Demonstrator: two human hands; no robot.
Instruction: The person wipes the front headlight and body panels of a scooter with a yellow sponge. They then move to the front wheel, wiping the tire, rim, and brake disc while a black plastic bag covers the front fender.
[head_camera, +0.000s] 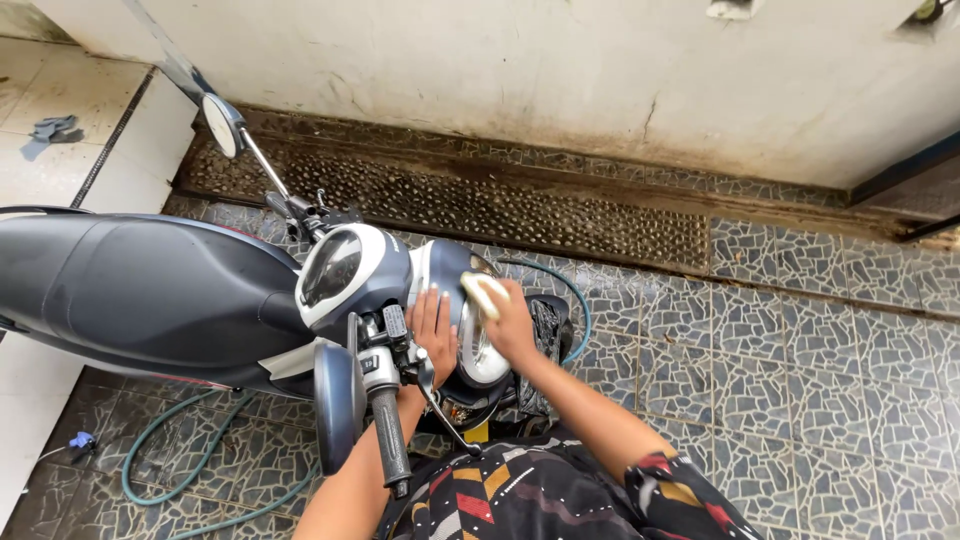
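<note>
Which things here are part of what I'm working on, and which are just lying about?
In use:
left hand, flat on the scooter's front
right hand, holding the sponge
scooter
headlight

Lying about:
hose on the tiles
blue rag
drain grate along the wall

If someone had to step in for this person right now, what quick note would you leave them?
Left hand: flat on the scooter's front cowl, beside the headlight, holding nothing.
Right hand: gripping a pale yellow sponge, pressed on the top of the headlight.
Scooter: standing on the patterned tiles; green hose looped on the floor beside it.
Done: cannot tell how much is washed.
Left: headlight wiping is in progress; no suds visible on the seat.
</note>
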